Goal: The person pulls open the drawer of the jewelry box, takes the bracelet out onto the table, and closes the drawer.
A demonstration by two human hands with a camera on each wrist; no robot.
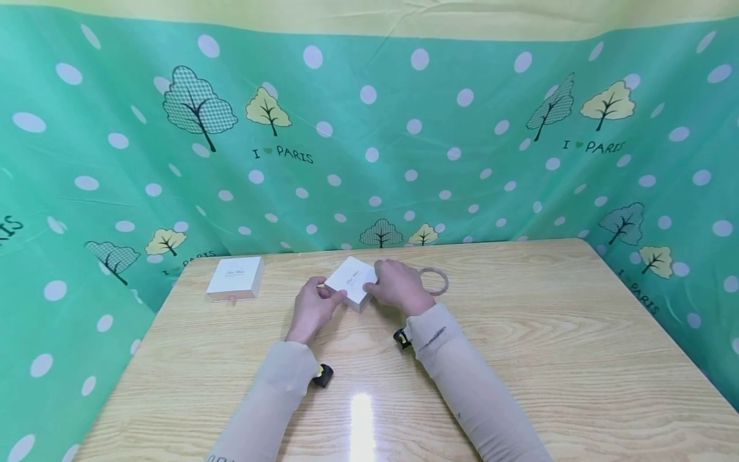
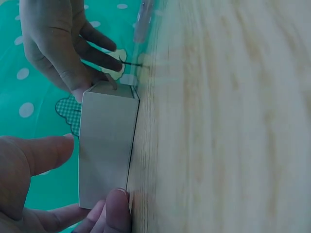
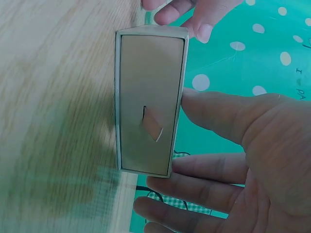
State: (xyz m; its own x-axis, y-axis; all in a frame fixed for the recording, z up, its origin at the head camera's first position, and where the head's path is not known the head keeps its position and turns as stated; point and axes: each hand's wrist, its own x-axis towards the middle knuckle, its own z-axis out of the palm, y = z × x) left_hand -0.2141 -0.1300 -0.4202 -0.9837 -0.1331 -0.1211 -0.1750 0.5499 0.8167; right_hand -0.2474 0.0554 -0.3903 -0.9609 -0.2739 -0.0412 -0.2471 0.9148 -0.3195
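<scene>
A small white box [image 1: 351, 281] with fine lettering on its lid lies at an angle on the table between both hands. My left hand [image 1: 314, 308] holds its left side, thumb near the top edge and fingertips at the lower corner. From the right, my right hand [image 1: 398, 284] grips it, thumb on the top edge and fingers round the far corner. In the right wrist view, the box end [image 3: 150, 82] is an inner drawer face inside a sleeve, with a small ribbon tab [image 3: 152, 127]. A pale pinkish ring [image 1: 446, 282] lies just beyond the right hand, partly hidden by it.
A second white box [image 1: 235, 277], with similar lettering and a small tab in front, stands at the table's back left. The wooden table [image 1: 554, 359] ends at a green dotted curtain [image 1: 346, 160] behind and at both sides.
</scene>
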